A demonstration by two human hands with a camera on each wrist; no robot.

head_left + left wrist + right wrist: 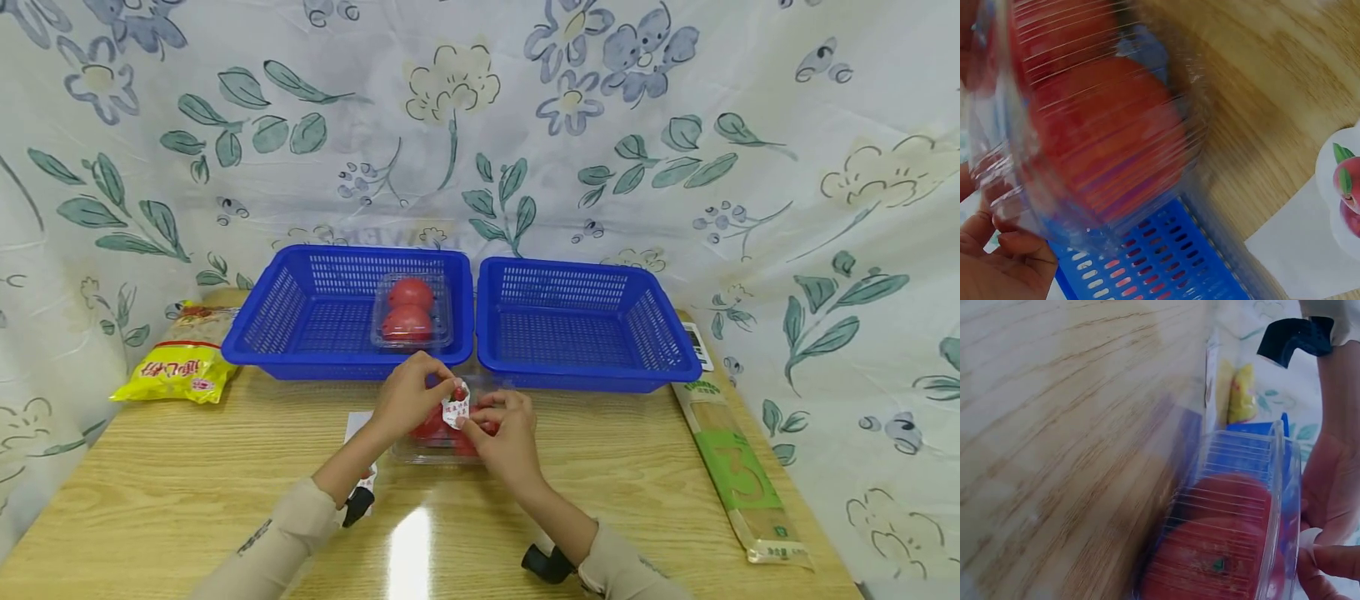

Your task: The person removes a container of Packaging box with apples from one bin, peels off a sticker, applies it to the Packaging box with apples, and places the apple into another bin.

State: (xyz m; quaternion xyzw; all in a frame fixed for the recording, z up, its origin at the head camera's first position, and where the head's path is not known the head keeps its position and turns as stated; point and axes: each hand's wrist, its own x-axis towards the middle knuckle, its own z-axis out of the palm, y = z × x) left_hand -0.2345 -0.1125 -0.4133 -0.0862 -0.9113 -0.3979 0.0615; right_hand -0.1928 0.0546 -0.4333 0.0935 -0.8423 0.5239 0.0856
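A white label sticker (pixel 456 407) with a red fruit picture and red lettering is held over a clear plastic clamshell box (pixel 431 457). My left hand (pixel 408 398) pinches the sticker's upper edge, while the thumb and finger of my right hand (pixel 512 442) pinch its lower right. Red tomatoes (pixel 1204 562) fill the box, whose ribbed side and lid rim show in the right wrist view. There the sticker's edge (pixel 1310 539) is at the lid. Seen by the left wrist camera, the tomatoes (pixel 1110 125) look blurred behind the clear plastic.
Behind the hands stand two blue baskets; the left basket (pixel 300 360) holds another box of tomatoes (pixel 409 312). A backing sheet (pixel 1300 256) with fruit stickers lies beside the left forearm. A yellow food bag (pixel 183 358) is far left, a long noodle pack (pixel 738 467) right.
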